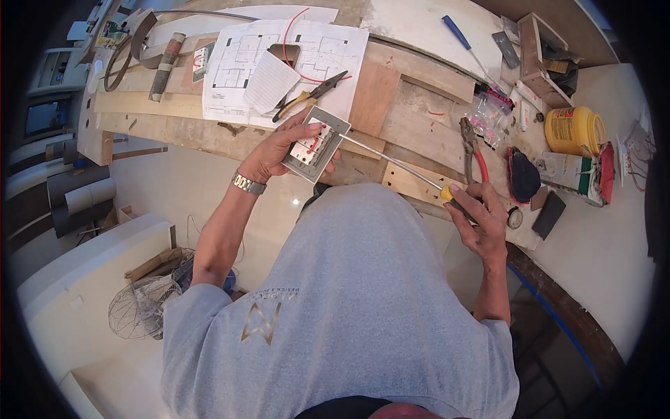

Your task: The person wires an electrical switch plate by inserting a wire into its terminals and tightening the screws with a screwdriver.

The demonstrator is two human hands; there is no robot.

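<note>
My left hand holds a grey rectangular switch plate tilted above the bench's front edge, thumb on its face. White modules and short red wires show inside its frame. My right hand grips the yellow and black handle of a long screwdriver. The screwdriver's tip is at the plate's right edge; whether it touches cannot be made out. Just behind the plate, long-nose pliers with yellow handles lie on a printed floor plan, beside a folded lined paper.
On the wooden bench are red-handled pliers, a blue screwdriver, a yellow tub, a dark cloth-like item and a worn roll. A wire-cage fan stands on the floor at the left.
</note>
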